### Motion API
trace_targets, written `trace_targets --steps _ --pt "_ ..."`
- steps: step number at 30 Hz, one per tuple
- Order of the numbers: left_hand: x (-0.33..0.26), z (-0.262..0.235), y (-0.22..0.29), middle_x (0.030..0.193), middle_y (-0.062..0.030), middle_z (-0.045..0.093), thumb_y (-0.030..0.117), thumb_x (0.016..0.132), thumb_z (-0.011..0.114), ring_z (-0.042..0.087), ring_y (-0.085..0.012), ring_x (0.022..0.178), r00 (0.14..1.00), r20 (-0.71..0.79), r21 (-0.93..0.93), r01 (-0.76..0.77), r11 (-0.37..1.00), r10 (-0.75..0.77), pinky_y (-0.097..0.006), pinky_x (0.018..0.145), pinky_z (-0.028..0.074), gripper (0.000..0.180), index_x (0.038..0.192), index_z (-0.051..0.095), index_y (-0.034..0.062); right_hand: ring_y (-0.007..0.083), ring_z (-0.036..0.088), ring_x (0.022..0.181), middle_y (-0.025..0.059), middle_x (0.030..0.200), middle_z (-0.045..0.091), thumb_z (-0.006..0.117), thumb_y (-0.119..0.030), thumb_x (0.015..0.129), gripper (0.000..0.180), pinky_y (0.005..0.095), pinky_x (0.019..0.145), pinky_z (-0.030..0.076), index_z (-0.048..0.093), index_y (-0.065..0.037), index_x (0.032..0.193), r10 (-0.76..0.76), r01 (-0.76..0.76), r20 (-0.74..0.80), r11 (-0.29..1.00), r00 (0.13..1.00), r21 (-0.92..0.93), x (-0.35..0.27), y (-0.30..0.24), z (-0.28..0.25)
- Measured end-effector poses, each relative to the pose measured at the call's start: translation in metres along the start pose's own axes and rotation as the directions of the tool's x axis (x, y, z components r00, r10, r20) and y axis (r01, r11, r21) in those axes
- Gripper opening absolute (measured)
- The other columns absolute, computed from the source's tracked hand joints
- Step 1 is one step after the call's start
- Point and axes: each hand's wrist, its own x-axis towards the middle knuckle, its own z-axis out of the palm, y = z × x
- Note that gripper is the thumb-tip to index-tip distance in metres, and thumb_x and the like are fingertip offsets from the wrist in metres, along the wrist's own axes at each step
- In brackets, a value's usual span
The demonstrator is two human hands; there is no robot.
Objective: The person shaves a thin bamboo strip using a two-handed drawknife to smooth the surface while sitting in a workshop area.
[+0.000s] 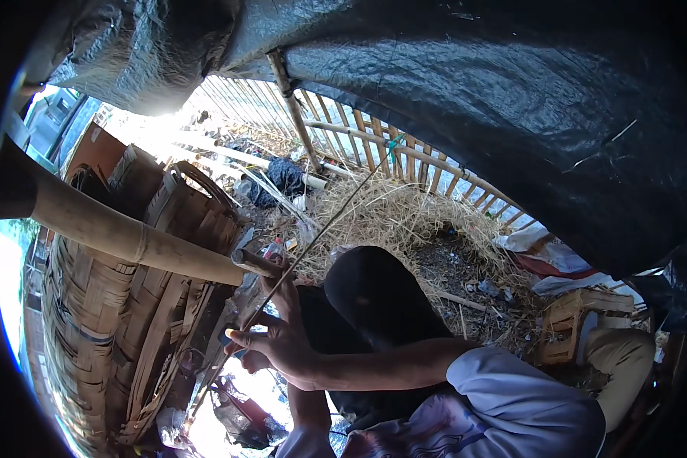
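A thin, taut brown cord (pixel 330 223) slants from a green tie at the fence down past both hands to the lower left. My right hand (pixel 278 347) reaches across from the right, its fingers bent and closed around the cord; a small dark piece with a pale tip shows by the thumb. Beyond it, my left hand (pixel 282 294) is raised, its fingers closed at a short round wooden stick (pixel 257 264). My right forearm partly hides the left one. The stick's end lies beside the end of a thick bamboo pole (pixel 141 243).
Large woven bamboo baskets (pixel 84 328) stack up on the left. A slatted bamboo fence (pixel 359 141) stands behind dry straw (pixel 382 202). Black plastic sheeting (pixel 481 91) hangs overhead. At the right sits a wooden crate (pixel 561 336); my dark-clad knee (pixel 374 294) is in the middle.
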Motion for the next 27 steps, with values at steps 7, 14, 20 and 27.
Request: trace_targets --steps 7,14,20,27 --pt "0.011 0.006 -0.020 0.085 -0.0024 0.057 0.017 0.086 0.069 0.052 -0.0107 0.076 0.999 -0.037 0.001 0.016 1.000 -0.016 -0.026 0.070 0.044 0.029 0.104 0.052 0.0024 0.0070 0.055 0.061 0.0086 0.084 0.069 0.065 -0.020 0.090 0.016 0.0211 0.054 0.043 0.054 -0.009 0.094 0.181 -0.159 0.088 0.965 0.980 -0.208 -0.009 0.051 -0.019" --pt "0.000 0.011 -0.001 0.089 -0.0037 0.058 0.017 0.089 0.066 0.052 -0.0099 0.080 0.998 -0.037 -0.111 0.040 0.993 -0.045 -0.026 0.073 0.043 0.023 0.101 0.052 0.0027 0.0065 0.052 0.056 0.0045 0.081 0.068 0.063 -0.017 0.091 0.015 0.0222 0.053 0.043 0.058 -0.007 0.100 0.143 -0.070 0.192 0.937 0.971 -0.343 -0.008 0.060 -0.036" --pt "-0.006 0.003 0.008 0.089 -0.0043 0.058 0.015 0.089 0.065 0.053 -0.0107 0.082 0.996 -0.087 -0.138 0.016 0.990 -0.029 -0.026 0.073 0.044 0.021 0.100 0.052 0.0032 0.0052 0.046 0.053 0.0043 0.078 0.067 0.063 -0.015 0.091 0.012 0.0218 0.048 0.037 0.055 -0.007 0.095 0.071 0.028 0.241 0.922 0.968 -0.386 -0.010 0.060 -0.033" --pt "-0.007 0.008 0.013 0.094 -0.0046 0.057 0.011 0.090 0.062 0.054 -0.0123 0.083 0.985 -0.143 -0.184 -0.118 0.976 0.093 -0.026 0.074 0.044 0.018 0.102 0.052 0.0032 0.0049 0.046 0.053 0.0031 0.077 0.066 0.064 -0.014 0.090 0.012 0.0216 0.048 0.036 0.055 -0.008 0.094 0.103 0.008 0.259 0.919 0.961 -0.395 -0.007 0.073 -0.036"
